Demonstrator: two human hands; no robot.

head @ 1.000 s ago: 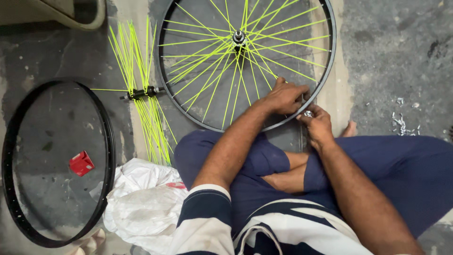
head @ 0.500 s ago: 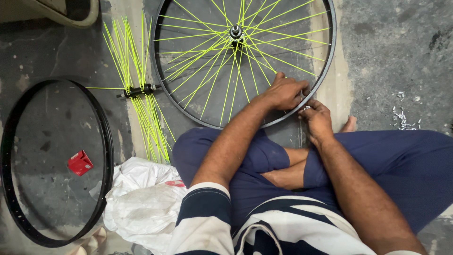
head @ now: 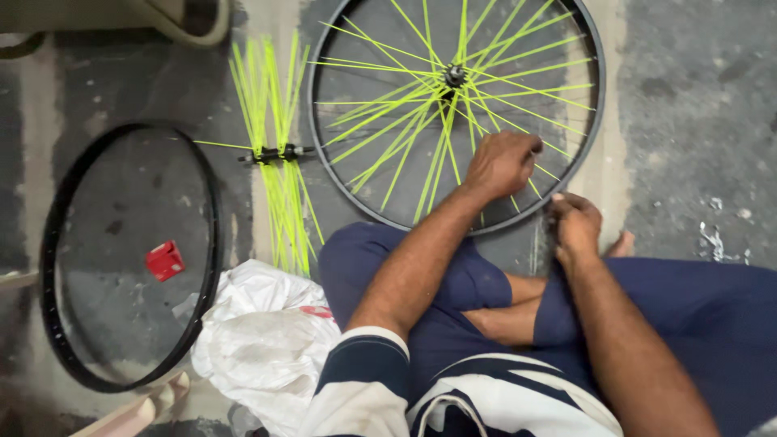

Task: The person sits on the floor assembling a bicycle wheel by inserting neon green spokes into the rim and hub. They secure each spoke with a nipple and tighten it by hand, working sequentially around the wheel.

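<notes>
**Hands shift along the rim as spoke work goes on**

Since the earlier frames, the left hand (head: 500, 164) has moved up off the rim and further in over the spokes, while the right hand (head: 576, 224) has stayed low at the near edge of the wheel; the view itself has drifted a little, so the wheel sits higher and closer.

Head view: the wheel (head: 356, 190), a black rim laced with neon-yellow spokes (head: 388, 113) running to a hub (head: 455, 75), lies flat on the concrete floor just ahead of the person's crossed legs. The left hand is curled into a loose fist over the spokes inside the lower right part of the rim; whether the fingers actually pinch a spoke cannot be told. The right hand is closed at the rim's near edge, fingers bunched as if around something small, but what it has hold of is hidden.

Left of the wheel lies a loose sheaf of spare spokes (head: 279, 202) with a second hub (head: 271, 153) across it, then a bare black rim (head: 212, 235) with a small red box (head: 164, 260) inside its circle. A crumpled white bag (head: 259, 340) rests by the person's left knee.

The step looks like seating or tightening one spoke at the rim. The next move likely calls for steadying that spoke with the left hand while the right turns its end at the rim hole.
</notes>
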